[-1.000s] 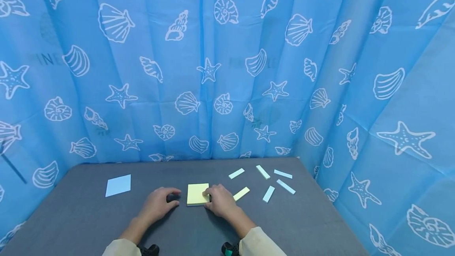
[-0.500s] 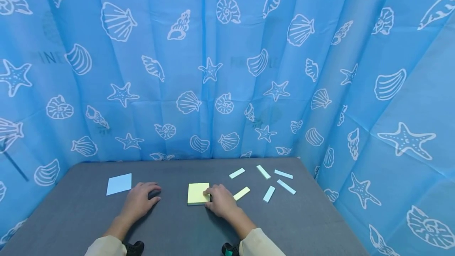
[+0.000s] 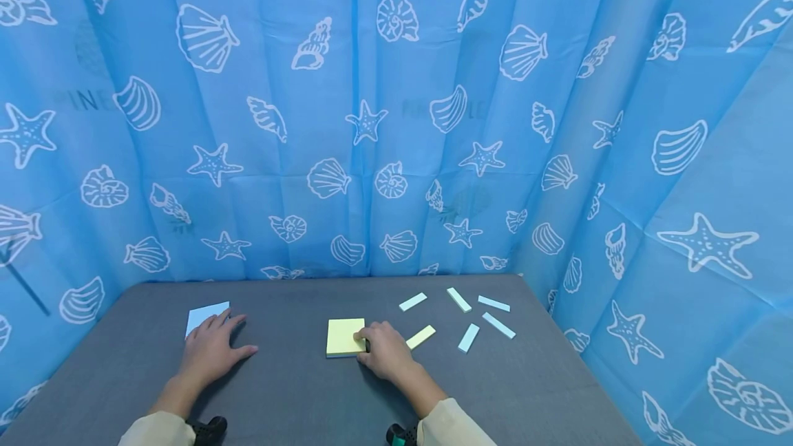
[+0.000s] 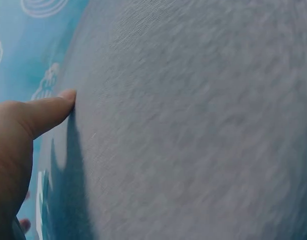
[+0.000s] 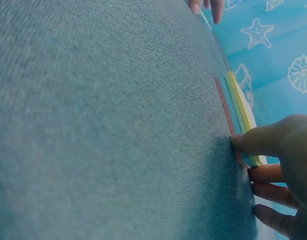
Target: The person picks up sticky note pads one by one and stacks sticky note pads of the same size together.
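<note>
My left hand [image 3: 209, 351] reaches over the light blue square sticky note pad [image 3: 201, 315] at the table's left, fingers spread and covering its near right part. In the left wrist view the thumb [image 4: 51, 111] stands out to the side over the cloth with nothing against it. At mid-table my right hand [image 3: 385, 351] pinches the right edge of a stack of square sticky notes [image 3: 344, 337], yellow on top. From the right wrist view, the stack's edge [image 5: 233, 102] shows yellow, blue and red layers, with the thumb [image 5: 256, 140] against its near side.
Right of the stack lie several narrow sticky note strips: a yellow one [image 3: 421, 337] closest to my right hand, pale green [image 3: 458, 299] and light blue [image 3: 498, 325] ones beyond. Grey cloth covers the table [image 3: 297, 405]. A blue shell-print curtain [image 3: 396, 143] hangs behind and at the sides.
My left hand has moved left, away from beside the yellow-topped stack, to over the light blue pad, and its fingers have spread. The right hand stays at the stack.
</note>
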The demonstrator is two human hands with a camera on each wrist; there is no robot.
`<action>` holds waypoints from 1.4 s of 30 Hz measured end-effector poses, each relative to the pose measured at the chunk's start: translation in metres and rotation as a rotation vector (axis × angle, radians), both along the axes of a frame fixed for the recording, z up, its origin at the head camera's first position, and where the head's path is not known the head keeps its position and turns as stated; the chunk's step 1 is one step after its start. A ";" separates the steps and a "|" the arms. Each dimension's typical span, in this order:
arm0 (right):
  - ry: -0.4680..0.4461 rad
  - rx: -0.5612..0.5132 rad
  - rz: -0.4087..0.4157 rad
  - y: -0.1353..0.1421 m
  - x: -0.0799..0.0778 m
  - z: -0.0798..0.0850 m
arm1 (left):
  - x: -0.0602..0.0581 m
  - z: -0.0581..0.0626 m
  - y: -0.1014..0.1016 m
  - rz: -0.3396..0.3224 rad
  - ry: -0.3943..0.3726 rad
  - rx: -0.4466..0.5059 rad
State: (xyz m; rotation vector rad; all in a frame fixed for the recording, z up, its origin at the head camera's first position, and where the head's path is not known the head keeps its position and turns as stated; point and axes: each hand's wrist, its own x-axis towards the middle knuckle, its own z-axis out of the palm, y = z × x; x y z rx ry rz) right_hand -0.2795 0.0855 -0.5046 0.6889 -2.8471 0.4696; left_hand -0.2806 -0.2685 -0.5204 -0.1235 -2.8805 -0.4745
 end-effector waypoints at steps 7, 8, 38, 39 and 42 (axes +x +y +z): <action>-0.007 -0.008 -0.002 0.000 0.001 -0.001 | 0.003 0.000 -0.012 0.071 -0.196 0.063; -0.007 -0.010 -0.002 0.000 0.001 -0.001 | 0.003 -0.001 -0.013 0.077 -0.218 0.062; -0.020 -0.002 -0.004 0.000 0.001 -0.003 | 0.032 0.003 0.027 0.093 -0.218 -0.025; -0.018 -0.002 -0.006 0.000 0.001 -0.003 | 0.033 0.004 0.028 0.094 -0.212 -0.027; -0.012 -0.003 -0.011 0.000 0.001 -0.003 | 0.036 0.005 0.033 0.095 -0.199 -0.031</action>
